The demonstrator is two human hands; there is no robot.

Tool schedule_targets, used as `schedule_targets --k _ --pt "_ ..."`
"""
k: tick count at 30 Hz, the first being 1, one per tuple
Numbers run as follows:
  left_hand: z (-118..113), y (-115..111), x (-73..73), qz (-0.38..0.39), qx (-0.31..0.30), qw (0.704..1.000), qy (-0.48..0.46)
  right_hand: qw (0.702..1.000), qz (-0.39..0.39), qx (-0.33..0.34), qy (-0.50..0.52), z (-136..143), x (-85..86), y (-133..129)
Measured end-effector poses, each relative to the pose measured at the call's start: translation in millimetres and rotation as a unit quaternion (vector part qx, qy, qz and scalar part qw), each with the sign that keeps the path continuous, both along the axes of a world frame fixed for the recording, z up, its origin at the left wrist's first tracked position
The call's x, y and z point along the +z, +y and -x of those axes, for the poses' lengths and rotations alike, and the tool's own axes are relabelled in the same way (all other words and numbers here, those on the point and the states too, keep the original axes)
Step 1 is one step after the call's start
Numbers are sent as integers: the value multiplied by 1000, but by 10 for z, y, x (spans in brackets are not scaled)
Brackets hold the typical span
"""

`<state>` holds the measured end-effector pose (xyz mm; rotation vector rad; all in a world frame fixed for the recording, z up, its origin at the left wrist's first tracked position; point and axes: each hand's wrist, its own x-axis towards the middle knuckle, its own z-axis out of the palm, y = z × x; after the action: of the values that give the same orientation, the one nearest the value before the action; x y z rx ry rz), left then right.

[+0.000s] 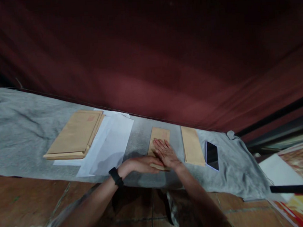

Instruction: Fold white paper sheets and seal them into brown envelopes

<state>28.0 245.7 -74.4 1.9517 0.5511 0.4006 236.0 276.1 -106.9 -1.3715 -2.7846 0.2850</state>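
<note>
A small brown paper envelope [158, 132] with faint reddish print lies flat on the grey cloth in front of me. My right hand [166, 154] rests palm down on it, its fingers stretched toward the far end. Across the near end of the envelope lies my left hand [146, 164], fingers extended sideways, with the tips partly hidden by the right hand. A dark band sits on the left wrist. Just to the right of my hands is another brown envelope [193, 146], touched by neither hand.
To the left, a stack of larger brown envelopes [73, 132] overlaps several white paper sheets [114, 141]. A phone [212, 156] lies at the right on the grey cloth [21, 128]. Behind runs a dark red curtain [149, 82]; tiled floor [25, 200] shows in front.
</note>
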Motion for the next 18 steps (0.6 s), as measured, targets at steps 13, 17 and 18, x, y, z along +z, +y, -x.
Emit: schedule_targets --k 13,17,18 --pt "-286 260 -318 -255 279 916 133 993 24 37 106 -40 59 -717" --pt "-346 333 -423 -297 259 891 225 957 88 -8 278 -70 61 -687" --pt "-371 380 -423 -301 253 889 236 938 114 -30 325 -75 64 -678"
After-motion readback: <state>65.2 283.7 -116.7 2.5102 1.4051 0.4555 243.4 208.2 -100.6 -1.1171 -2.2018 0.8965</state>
